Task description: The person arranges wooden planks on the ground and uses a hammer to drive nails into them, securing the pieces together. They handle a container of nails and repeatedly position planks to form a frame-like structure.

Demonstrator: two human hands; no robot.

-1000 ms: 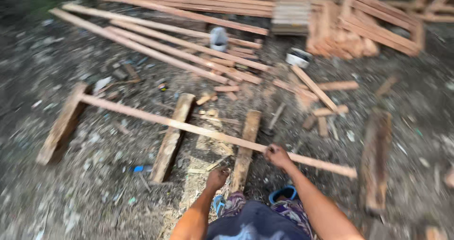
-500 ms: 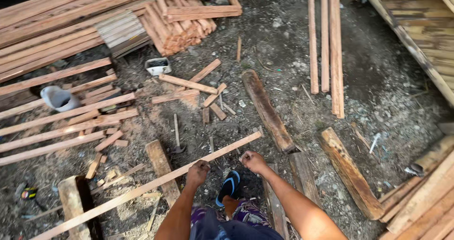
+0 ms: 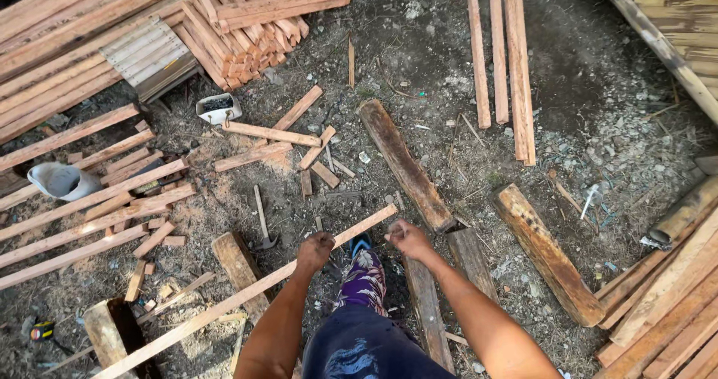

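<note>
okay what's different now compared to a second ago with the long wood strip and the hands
The long wood strip has swung round: a second ago it lay crosswise before the person, and now it runs from the lower left up toward the right hand. The view has turned as well. The left hand is still closed on the strip. The right hand, which gripped it earlier, now sits just past its end; contact is unclear. The hammer lies untouched.

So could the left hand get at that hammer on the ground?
Probably yes. The hammer lies in the open on the dirt just beyond the left hand, nothing over it, but that hand is gripping the long wooden slat.
</note>
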